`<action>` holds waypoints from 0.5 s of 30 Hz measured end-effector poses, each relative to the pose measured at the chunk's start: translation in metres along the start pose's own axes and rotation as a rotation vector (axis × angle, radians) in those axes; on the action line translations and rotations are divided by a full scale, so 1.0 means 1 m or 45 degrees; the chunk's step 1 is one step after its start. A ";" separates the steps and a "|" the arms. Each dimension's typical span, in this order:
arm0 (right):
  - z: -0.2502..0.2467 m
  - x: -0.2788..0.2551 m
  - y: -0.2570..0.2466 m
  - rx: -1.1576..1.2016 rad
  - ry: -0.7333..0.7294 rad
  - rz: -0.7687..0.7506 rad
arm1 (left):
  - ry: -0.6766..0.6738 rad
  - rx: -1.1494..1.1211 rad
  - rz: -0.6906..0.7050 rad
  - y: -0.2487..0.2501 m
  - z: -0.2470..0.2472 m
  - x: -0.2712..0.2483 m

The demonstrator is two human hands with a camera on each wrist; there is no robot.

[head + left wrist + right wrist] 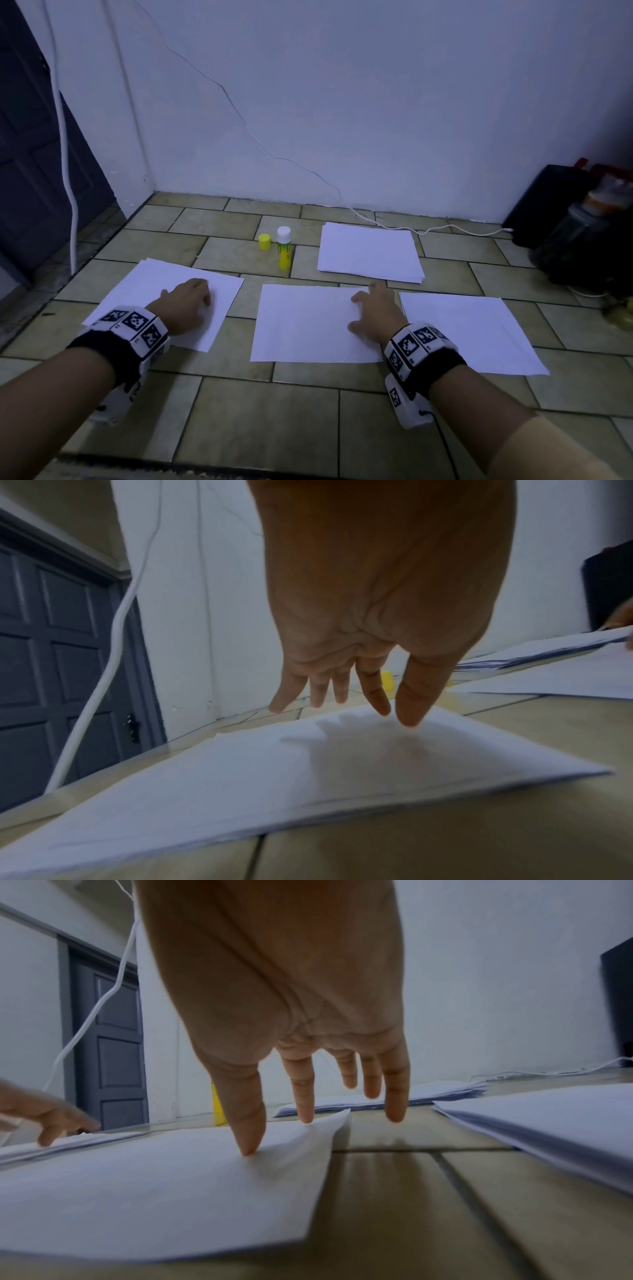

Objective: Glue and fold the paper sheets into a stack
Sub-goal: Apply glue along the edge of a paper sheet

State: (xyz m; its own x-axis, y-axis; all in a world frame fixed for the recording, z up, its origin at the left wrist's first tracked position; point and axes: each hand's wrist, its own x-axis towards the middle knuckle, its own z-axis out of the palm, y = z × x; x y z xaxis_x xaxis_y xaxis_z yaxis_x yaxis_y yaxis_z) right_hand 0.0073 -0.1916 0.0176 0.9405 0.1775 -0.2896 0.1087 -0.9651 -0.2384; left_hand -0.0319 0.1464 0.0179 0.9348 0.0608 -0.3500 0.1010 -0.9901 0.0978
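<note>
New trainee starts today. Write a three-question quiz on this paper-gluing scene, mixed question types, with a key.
1. True or false: the glue stick has its yellow cap on.
2. Which paper does the right hand touch: A the far stack, B the middle sheet, C the right pile?
3. Fill in: the left hand is over the ___ pile.

Key: 1 false; 2 B; 3 left.
</note>
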 end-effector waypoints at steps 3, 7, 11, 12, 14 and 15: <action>0.002 -0.001 -0.002 -0.028 -0.051 -0.090 | 0.150 -0.111 0.144 0.022 -0.001 -0.004; 0.006 0.000 -0.008 -0.156 -0.306 -0.188 | 0.074 -0.115 0.446 0.081 0.003 -0.015; 0.010 0.001 -0.015 -0.226 -0.398 -0.138 | -0.168 0.065 0.472 0.125 0.012 -0.014; 0.007 0.002 -0.018 -0.250 -0.368 -0.134 | -0.217 0.098 0.458 0.131 0.013 -0.014; -0.003 0.010 -0.026 -0.258 -0.210 -0.164 | -0.268 0.161 0.442 0.137 0.016 -0.011; -0.009 0.017 -0.031 -0.209 -0.115 -0.186 | -0.279 0.189 0.435 0.140 0.018 -0.010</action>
State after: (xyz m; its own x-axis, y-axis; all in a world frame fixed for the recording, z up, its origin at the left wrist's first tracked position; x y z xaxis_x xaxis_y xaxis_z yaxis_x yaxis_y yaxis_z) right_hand 0.0228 -0.1605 0.0287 0.8792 0.3270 -0.3465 0.2994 -0.9449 -0.1321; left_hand -0.0327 0.0052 0.0186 0.8098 -0.2864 -0.5120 -0.2672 -0.9570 0.1127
